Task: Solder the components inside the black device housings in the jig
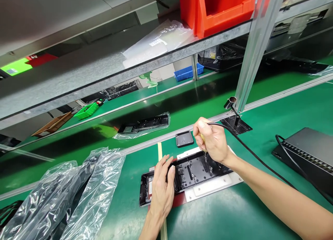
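Note:
A long black plastic housing (194, 170) lies open side up on a white fixture (215, 188) at the middle of the green bench. My right hand (212, 139) is closed around the yellowish handle of a soldering iron (202, 140), with a black cable running off to the right. The iron's tip points down into the right part of the housing, close to a small metal post. My left hand (163, 181) lies across the left part of the housing, its fingers stretched out over the edge. A small black cover (184, 138) sits just behind the housing.
A black iron holder (237, 123) stands behind my right hand. Plastic-wrapped parts (73, 191) lie at the left, and a dark metal-grey unit (309, 153) at the right. Another bagged housing (145, 125) rests beyond the rail. Overhead, a shelf (104, 80) carries a red bin (221, 21).

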A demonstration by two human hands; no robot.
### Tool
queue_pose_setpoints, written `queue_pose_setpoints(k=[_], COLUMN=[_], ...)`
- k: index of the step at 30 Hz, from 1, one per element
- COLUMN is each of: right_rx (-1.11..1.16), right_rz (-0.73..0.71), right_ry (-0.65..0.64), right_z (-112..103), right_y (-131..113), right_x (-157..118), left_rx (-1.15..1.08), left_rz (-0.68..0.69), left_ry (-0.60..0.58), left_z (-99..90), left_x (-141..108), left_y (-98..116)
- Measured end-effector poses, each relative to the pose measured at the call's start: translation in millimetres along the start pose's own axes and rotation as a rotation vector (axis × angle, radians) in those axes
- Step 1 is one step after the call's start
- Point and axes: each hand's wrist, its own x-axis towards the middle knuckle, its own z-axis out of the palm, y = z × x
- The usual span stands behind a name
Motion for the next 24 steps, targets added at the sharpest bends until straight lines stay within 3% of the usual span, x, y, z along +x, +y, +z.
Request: queue_pose_setpoints(k=[5, 10, 13, 19, 21, 24], right_rx=[-0.079, -0.118, -0.236, -0.464, -0.509, -0.601], right_rz=[0.023, -0.068, -0.157, -0.291, -0.294, -0.303], right_ry=[-0.031, -0.082, -0.084, -0.107, -0.102, -0.091], right_z=[-1.0, 0.4, -0.6, -6.6, -8.0, -10.2], right_y=[-1.2, -4.9, -7.7, -13.8, -15.8, -18.0], right_x=[-1.7, -1.1, 0.8, 3.5, 4.3, 6.5], left_rx=[-0.009, -0.011, -0.178, -0.865, -0.957, -0.904], left_rz=[0.120, 0.304, 0.228, -0.050, -0.065, -0.011], left_ry=[0.005, 0.049, -0.034, -0.174, -0.148, -0.033], left_z=[5.7, 9.8, 16.0, 42.2, 48.7, 51.0], left_x=[8.0, 32.9, 52.8, 87.2, 94.8, 103.4], left_y=[21.5, 55.5, 76.9, 107.8, 114.6, 122.7])
